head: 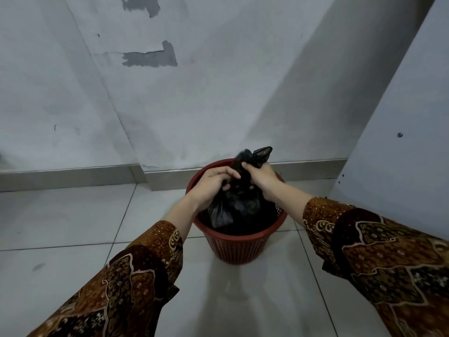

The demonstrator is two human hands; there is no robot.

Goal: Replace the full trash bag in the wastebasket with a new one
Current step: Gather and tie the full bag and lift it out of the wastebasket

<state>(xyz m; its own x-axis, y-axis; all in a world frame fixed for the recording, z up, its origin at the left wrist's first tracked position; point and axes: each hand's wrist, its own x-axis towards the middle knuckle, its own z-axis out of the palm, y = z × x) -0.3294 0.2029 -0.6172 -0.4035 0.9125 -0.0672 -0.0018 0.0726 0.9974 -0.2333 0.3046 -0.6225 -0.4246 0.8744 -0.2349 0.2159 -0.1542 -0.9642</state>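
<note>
A red mesh wastebasket (237, 249) stands on the tiled floor near the wall. Inside it sits a full black trash bag (237, 205), its top gathered into a bunch that sticks up above the rim. My left hand (211, 183) grips the gathered neck from the left, fingers curled round the plastic. From the right, my right hand (261, 177) grips the same neck just below the loose ends. Both forearms wear brown patterned sleeves.
A grey wall (194, 93) with patched spots and a baseboard runs close behind the basket. A pale panel (401, 142) stands upright at the right. Light floor tiles (73, 215) stretch to the left and in front of the basket.
</note>
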